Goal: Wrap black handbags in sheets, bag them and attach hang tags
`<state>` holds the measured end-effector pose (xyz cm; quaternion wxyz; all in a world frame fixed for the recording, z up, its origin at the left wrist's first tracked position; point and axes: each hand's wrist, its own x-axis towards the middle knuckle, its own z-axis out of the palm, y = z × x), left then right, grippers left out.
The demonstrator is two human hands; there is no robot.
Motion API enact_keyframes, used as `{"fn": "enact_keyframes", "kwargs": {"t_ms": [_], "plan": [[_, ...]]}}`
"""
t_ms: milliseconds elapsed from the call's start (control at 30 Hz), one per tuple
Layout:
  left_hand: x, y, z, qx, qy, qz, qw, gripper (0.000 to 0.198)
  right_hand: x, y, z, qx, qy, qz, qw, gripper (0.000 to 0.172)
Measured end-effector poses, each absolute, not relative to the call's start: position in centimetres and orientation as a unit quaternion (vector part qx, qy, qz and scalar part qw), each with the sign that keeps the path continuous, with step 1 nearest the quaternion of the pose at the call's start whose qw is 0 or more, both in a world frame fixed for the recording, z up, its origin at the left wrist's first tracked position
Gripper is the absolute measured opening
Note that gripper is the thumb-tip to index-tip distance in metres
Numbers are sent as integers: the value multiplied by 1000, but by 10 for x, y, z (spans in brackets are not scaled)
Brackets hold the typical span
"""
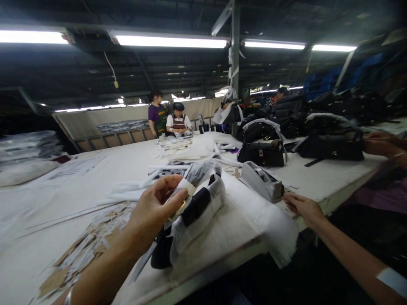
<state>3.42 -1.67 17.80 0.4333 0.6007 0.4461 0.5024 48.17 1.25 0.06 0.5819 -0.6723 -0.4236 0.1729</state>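
My left hand (165, 199) is closed in a pinch on a white-wrapped piece (183, 189) with a bit of gold-coloured metal, at a black handbag (197, 206). The bag lies tilted near the table edge, partly wrapped in white tissue paper (190, 234). To the right, my right hand (300, 206) has its fingertips pinched together at the front end of a grey tape dispenser (260, 183). Whatever lies between those fingers is too small to make out. A white sheet (263, 224) passes between bag and dispenser and hangs over the edge.
Paper and cardboard scraps (92, 241) cover the white table (63, 212) at left. White rolls (127, 189) lie behind the left hand. Black handbags (262, 153) stand at the right, where another person's hands (381, 143) reach in. A post (235, 63) rises behind; other people are farther back.
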Motion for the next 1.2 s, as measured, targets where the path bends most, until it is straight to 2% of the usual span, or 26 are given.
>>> {"fn": "enact_keyframes", "kwargs": {"t_ms": [167, 333, 433, 567, 767, 1067, 1133, 1200], "plan": [[36, -16, 174, 625, 441, 500, 405, 46, 426, -9, 29, -605, -432, 263, 615, 38], [42, -11, 163, 670, 413, 512, 343, 30, 317, -38, 94, -446, -551, 369, 602, 24], [44, -9, 158, 690, 408, 523, 290, 27, 261, -46, 123, -365, -584, 436, 580, 24], [46, -13, 155, 703, 406, 532, 240, 29, 218, -37, 140, -368, -569, 444, 586, 30], [44, -19, 155, 721, 407, 527, 191, 29, 210, -27, 140, -421, -572, 413, 570, 35], [38, -28, 162, 727, 386, 517, 234, 28, 226, -23, 126, -477, -586, 422, 501, 39], [36, -27, 163, 720, 386, 504, 279, 33, 226, -18, 120, -459, -581, 443, 506, 40], [36, -24, 163, 697, 378, 483, 372, 39, 225, -11, 115, -435, -584, 456, 512, 40]]}}
